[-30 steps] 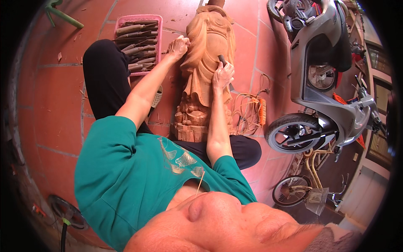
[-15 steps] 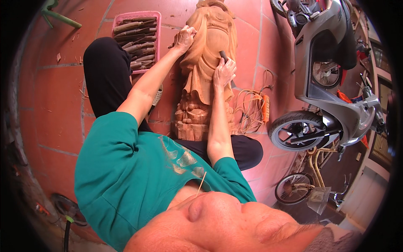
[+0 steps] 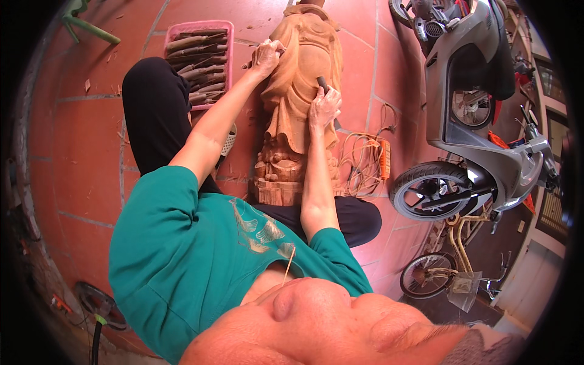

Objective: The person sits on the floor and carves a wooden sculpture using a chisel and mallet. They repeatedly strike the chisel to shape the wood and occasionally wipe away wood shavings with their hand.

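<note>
A carved wooden statue of a robed figure with a round belly lies lengthwise on the floor in front of me, its carved base toward my crossed legs. My left hand is closed at the statue's left edge. A brown stick-like piece, perhaps a tool handle, pokes out on either side of this hand. Over the lower belly, my right hand grips a dark cylindrical tool whose blunt end shows above the fingers. The tool's other end is hidden by the hand.
A pink plastic basket full of wooden-handled carving tools stands left of the statue. To the right lie an orange power strip and coiled cords. A grey motorbike and a bicycle stand further right. Wood chips dot the tiles.
The view has shifted slightly, so the statue and basket sit a little lower. Both hands keep their grips, and the right hand's tool stays over the belly.
</note>
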`<action>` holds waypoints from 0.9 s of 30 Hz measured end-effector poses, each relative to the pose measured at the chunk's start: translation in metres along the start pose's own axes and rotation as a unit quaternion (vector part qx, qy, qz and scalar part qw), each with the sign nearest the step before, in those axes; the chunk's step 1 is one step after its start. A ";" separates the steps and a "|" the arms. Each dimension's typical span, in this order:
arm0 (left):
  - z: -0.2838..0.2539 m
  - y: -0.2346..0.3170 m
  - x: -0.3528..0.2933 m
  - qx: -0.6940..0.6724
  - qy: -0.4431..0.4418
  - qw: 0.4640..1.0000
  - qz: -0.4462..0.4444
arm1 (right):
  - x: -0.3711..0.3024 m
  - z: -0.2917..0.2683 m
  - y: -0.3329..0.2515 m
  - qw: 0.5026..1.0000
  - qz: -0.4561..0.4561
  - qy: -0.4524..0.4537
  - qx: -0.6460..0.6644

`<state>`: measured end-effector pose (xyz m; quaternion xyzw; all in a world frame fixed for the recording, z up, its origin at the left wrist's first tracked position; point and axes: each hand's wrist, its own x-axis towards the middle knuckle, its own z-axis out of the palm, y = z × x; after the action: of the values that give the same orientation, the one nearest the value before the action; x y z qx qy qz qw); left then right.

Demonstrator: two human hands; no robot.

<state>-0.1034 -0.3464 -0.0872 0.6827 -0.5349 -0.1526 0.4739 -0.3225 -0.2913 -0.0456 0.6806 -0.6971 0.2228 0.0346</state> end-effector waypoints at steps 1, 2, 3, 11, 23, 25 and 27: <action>0.002 -0.001 -0.001 0.028 0.011 0.999 0.011 | 0.000 0.000 -0.003 1.000 -0.002 -0.002 0.002; 0.002 -0.003 -0.005 0.030 0.006 1.000 0.006 | -0.002 -0.001 -0.005 1.000 0.000 -0.006 0.002; 0.002 -0.005 -0.009 0.034 0.001 0.999 0.000 | -0.002 -0.003 -0.008 1.000 0.004 -0.011 0.008; -0.024 -0.025 -0.028 0.142 -0.193 0.971 -0.007 | -0.001 -0.003 -0.002 1.000 0.004 -0.005 0.020; 0.011 -0.018 0.007 0.040 -0.001 0.999 0.025 | 0.000 -0.003 -0.006 1.000 0.005 -0.007 0.016; 0.009 -0.013 -0.006 0.050 -0.016 0.998 0.026 | -0.006 -0.004 -0.002 1.000 0.009 -0.011 0.017; 0.003 -0.013 -0.006 0.050 -0.018 0.998 0.038 | -0.003 -0.003 -0.003 1.000 0.006 0.002 0.017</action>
<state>-0.1000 -0.3432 -0.1005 0.6822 -0.5755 -0.1197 0.4348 -0.3200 -0.2878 -0.0432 0.6762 -0.6975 0.2363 0.0231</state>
